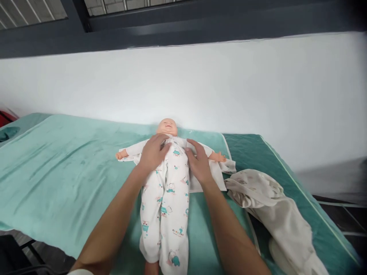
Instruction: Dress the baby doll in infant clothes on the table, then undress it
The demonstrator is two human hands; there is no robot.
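Observation:
A baby doll lies on its back, head toward the wall, arms stretched out sideways. It wears printed white pants pulled high up its torso, and a white top spreads around its arms. My left hand rests at the left side of the waistband, thumb and fingers slightly apart on the cloth. Opposite it, my right hand touches the other side of the waist, its thumb and index finger parted. Part of the waistband is hidden beneath my fingers. One doll foot shows below a pant leg.
A light green sheet covers most of the bed, over a darker green cover. Crumpled cream clothing lies at the right. A white wall and dark window frame stand behind.

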